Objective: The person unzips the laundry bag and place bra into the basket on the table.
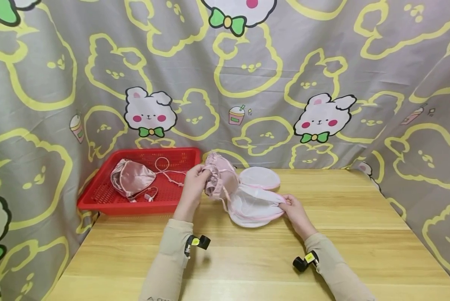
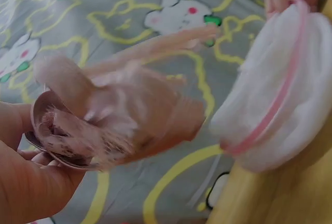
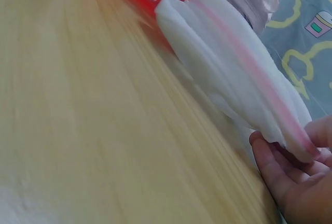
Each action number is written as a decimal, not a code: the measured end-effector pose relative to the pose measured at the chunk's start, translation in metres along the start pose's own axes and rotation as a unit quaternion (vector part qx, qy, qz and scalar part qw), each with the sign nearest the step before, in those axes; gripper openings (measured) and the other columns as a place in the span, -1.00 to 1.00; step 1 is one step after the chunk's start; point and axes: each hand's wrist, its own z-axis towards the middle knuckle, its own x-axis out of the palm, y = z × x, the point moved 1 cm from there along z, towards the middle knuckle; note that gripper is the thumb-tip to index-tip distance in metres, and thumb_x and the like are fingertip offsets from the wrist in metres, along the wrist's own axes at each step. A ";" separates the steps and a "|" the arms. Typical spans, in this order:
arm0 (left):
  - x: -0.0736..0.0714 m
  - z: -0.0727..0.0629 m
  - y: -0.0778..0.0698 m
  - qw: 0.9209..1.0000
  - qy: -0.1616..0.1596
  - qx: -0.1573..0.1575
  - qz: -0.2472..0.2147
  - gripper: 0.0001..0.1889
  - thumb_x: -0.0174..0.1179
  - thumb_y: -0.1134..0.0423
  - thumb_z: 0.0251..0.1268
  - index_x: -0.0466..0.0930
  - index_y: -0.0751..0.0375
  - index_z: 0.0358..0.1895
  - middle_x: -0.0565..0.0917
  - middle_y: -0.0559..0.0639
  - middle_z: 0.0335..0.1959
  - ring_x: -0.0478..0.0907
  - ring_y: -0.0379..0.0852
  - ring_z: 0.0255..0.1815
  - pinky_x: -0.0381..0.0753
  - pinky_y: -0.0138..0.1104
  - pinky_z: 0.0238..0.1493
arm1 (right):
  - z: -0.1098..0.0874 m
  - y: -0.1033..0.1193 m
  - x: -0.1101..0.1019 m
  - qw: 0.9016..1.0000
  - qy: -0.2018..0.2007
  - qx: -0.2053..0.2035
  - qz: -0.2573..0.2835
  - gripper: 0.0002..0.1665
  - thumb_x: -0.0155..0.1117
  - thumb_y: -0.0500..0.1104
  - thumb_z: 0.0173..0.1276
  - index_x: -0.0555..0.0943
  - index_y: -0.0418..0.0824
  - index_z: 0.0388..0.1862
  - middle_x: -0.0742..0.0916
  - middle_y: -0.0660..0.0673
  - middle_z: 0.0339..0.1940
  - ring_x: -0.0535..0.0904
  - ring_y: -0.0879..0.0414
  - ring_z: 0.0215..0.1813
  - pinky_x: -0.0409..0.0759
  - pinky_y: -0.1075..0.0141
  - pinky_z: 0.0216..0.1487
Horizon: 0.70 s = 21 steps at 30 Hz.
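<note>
Up off the table, my left hand (image 1: 196,182) grips a folded pink bra (image 1: 225,173) by its lacy edge, and a strap dangles from it. The left wrist view shows the bra (image 2: 135,110) blurred, with lace near the fingers. To its right, my right hand (image 1: 294,211) pinches the pink-trimmed edge of a white mesh laundry bag (image 1: 249,215), whose mouth gapes toward the bra. Thumb and fingers close on the bag's rim (image 3: 249,73) in the right wrist view. Behind the bag lies a white oval mesh piece (image 1: 260,176) with pink edging; whether it is joined cannot be told.
A red perforated basket (image 1: 172,209) stands at the table's back left. Inside it lies a pink satin piece (image 1: 134,177) with thin cords. A patterned curtain (image 1: 255,138) hangs along the back edge of the wooden table (image 1: 247,263).
</note>
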 end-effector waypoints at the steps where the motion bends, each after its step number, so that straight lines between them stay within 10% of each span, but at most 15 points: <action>1: -0.004 0.001 -0.001 1.000 -0.003 0.004 0.002 -0.91 0.09 0.43 0.24 0.56 0.40 -0.26 0.53 -0.19 -0.62 0.47 -0.34 -0.57 0.48 -0.48 -0.51 | 0.000 0.000 -0.001 1.000 0.001 0.003 0.009 -0.82 0.01 -0.48 0.30 0.37 -0.40 -0.11 0.66 0.10 -0.46 0.56 0.34 -0.41 0.56 0.50 -0.34; 21: -0.028 0.009 -0.006 0.998 -0.052 0.009 -0.042 -0.95 0.08 0.43 0.25 0.53 0.32 -0.33 0.49 -0.19 -0.61 0.46 -0.34 -0.54 0.49 -0.50 -0.48 | 0.000 0.003 -0.003 0.999 0.021 0.023 0.011 -0.72 0.08 -0.38 0.35 0.36 -0.41 0.02 0.66 0.08 -0.31 0.58 0.33 -0.29 0.58 0.49 -0.24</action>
